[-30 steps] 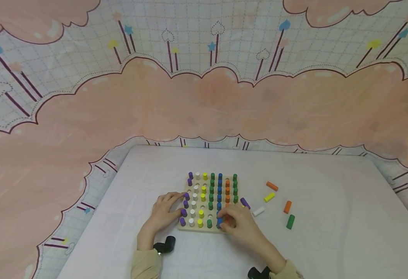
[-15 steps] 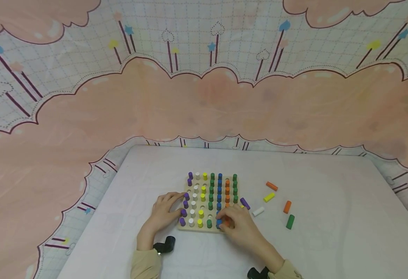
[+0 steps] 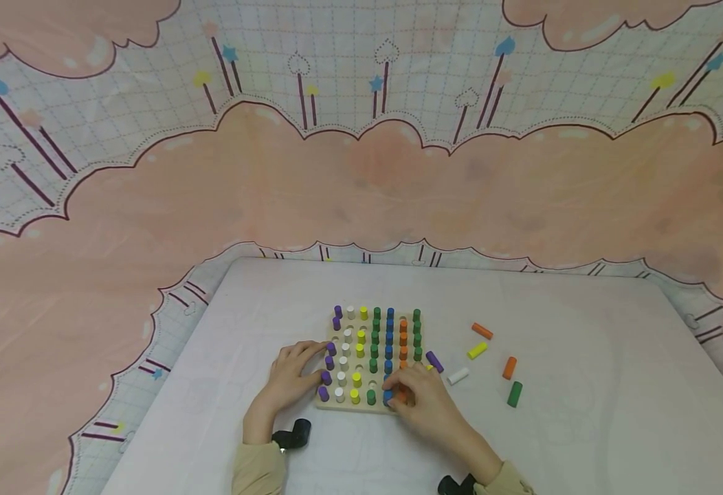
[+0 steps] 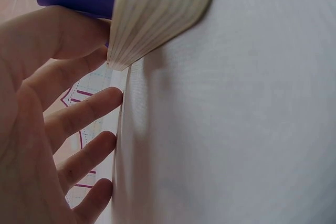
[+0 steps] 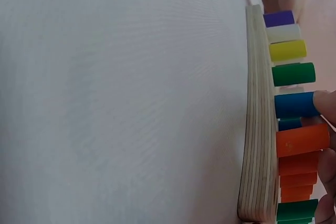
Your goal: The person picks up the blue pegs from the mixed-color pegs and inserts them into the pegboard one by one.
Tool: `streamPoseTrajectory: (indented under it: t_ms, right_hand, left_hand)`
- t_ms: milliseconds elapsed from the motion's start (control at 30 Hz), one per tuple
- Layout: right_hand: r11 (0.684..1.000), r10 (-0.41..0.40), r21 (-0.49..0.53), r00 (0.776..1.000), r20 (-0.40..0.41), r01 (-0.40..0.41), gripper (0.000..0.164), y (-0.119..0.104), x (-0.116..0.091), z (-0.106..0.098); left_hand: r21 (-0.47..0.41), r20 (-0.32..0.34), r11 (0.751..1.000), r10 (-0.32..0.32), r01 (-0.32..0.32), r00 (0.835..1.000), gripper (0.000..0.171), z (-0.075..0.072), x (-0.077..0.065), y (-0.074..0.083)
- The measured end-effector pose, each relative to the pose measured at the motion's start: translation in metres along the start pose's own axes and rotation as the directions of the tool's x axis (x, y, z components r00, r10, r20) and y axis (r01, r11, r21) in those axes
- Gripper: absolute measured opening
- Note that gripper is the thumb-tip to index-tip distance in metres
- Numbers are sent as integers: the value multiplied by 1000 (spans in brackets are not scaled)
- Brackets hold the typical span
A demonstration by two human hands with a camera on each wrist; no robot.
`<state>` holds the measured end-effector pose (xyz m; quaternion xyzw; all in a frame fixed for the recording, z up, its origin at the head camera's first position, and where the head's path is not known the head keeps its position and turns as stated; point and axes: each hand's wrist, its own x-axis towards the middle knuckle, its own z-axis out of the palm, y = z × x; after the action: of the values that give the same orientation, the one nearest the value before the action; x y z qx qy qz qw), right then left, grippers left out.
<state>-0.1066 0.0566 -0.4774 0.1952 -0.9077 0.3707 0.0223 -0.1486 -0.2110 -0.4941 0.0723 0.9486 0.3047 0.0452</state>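
Observation:
A wooden pegboard lies on the white table, its upright pegs in purple, white, yellow, green, blue and orange columns. My right hand pinches a blue peg at the front end of the blue column. In the right wrist view this blue peg stands at the board, thumb at its top, with an orange peg beside it. My left hand touches the board's left side by the purple pegs, thumb and forefinger at the edge. In the left wrist view its other fingers are spread.
Loose pegs lie right of the board: purple, white, yellow, two orange and green. Some board holes are bare, such as one in the green column. A patterned cloth hangs behind the table.
The blue peg in my right hand has shifted slightly left and down toward the board. My left hand and the loose pegs stay in place.

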Motion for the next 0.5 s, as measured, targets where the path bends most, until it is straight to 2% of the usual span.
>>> streamPoseTrajectory:
  t_ms: [500]
  right_hand:
    - [1000,1,7,1000,6,-1,20,1,-1,0]
  left_hand:
    - [-4,11,1000,-19,19,1000,52,0,-1,1]
